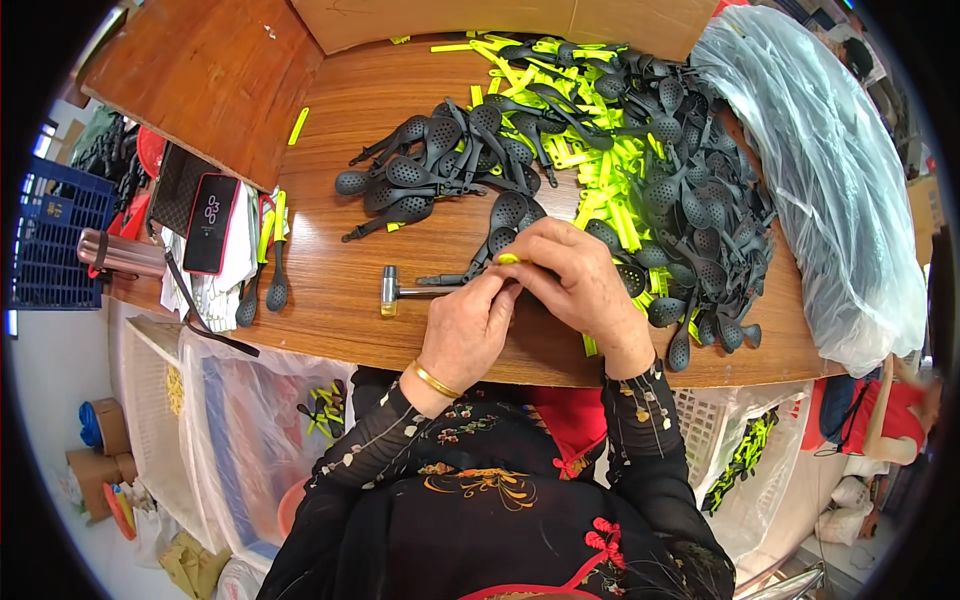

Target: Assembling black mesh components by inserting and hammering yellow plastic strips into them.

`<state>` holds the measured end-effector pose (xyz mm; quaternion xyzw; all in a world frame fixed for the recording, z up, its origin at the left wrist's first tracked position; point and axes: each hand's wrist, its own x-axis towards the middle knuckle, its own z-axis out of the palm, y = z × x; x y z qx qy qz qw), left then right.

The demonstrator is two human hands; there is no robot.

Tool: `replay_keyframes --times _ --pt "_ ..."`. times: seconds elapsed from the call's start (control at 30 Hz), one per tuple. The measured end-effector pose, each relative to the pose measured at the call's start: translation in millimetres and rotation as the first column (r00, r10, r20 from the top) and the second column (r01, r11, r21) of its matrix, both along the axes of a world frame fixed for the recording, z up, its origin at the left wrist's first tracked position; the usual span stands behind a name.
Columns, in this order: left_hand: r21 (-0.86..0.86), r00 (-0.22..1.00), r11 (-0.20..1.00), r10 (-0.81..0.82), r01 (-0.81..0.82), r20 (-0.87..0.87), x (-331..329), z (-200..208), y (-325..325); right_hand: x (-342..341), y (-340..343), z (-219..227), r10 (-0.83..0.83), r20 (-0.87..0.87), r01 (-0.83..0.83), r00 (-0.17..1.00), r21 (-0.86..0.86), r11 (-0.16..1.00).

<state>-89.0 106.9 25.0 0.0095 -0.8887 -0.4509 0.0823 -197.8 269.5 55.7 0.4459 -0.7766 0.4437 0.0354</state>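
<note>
My two hands meet over the front middle of the wooden table. Between the fingertips of my right hand the end of a yellow-green plastic handle shows. My left hand is closed just below it, thumb and fingers pressed together; what they grip is hidden. Behind my fingers lie black perforated spoon heads. A small hammer rests left of my hands, its shaft pointing toward them.
Black spoon heads and yellow-green handles form a large pile at right. A smaller spoon-head group lies behind. Far left are a phone, a metal bottle and two assembled spoons. A plastic-wrapped bundle borders the right.
</note>
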Motion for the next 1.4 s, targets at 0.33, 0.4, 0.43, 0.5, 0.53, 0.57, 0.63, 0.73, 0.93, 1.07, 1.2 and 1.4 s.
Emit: replay_keyframes --times 0.33,0.4,0.43,0.5,0.53,0.57,0.63,0.73,0.93,1.07,1.2,1.4 --pt "0.523 0.999 0.852 0.014 0.006 -0.034 -2.8 4.7 5.6 4.6 -0.8 -21.7 0.140 0.721 0.417 0.679 -0.535 0.735" --pt "0.468 0.999 0.884 0.019 0.001 -0.037 -2.2 5.8 5.0 2.9 0.1 -23.1 0.146 0.696 0.380 0.703 -0.540 0.751" --pt "0.468 0.999 0.884 0.020 -0.001 -0.036 -1.5 5.0 4.4 2.1 0.1 -24.2 0.153 0.670 0.342 0.727 -0.546 0.765" --pt "0.446 0.999 0.895 0.013 0.006 -0.039 0.0 2.8 2.8 1.7 0.2 -28.8 0.158 0.636 0.318 0.755 -0.566 0.761" --pt "0.445 0.999 0.895 0.013 0.006 -0.039 0.2 3.5 1.6 1.7 0.2 -30.1 0.160 0.601 0.294 0.783 -0.585 0.756" --pt "0.442 1.000 0.897 -0.012 0.022 -0.024 0.5 4.9 0.3 1.8 -0.2 -29.8 0.160 0.601 0.294 0.783 -0.585 0.756" --pt "0.439 0.999 0.898 -0.034 0.035 -0.009 0.6 7.1 0.5 2.3 -1.5 -28.7 0.120 0.581 0.305 0.805 -0.579 0.756" --pt "0.436 0.998 0.900 0.011 0.019 -0.065 -0.2 7.7 2.7 0.1 2.8 -27.7 0.184 0.640 0.293 0.746 -0.564 0.772" --pt "0.450 1.000 0.893 -0.015 0.023 -0.023 1.0 6.6 3.8 -4.9 8.7 -27.1 0.221 0.711 0.212 0.667 -0.465 0.859" --pt "0.504 1.000 0.864 -0.012 0.011 -0.001 3.0 9.6 7.0 -8.1 10.2 -23.3 0.260 0.729 0.162 0.634 -0.454 0.876" --pt "0.496 0.997 0.866 -0.070 0.069 -0.017 -0.9 15.7 3.5 -5.8 9.1 -23.0 0.208 0.678 0.207 0.705 -0.477 0.854" --pt "0.490 0.997 0.869 -0.080 0.068 0.002 0.0 11.4 2.7 -10.5 13.5 -26.4 0.256 0.702 0.174 0.665 -0.479 0.860"
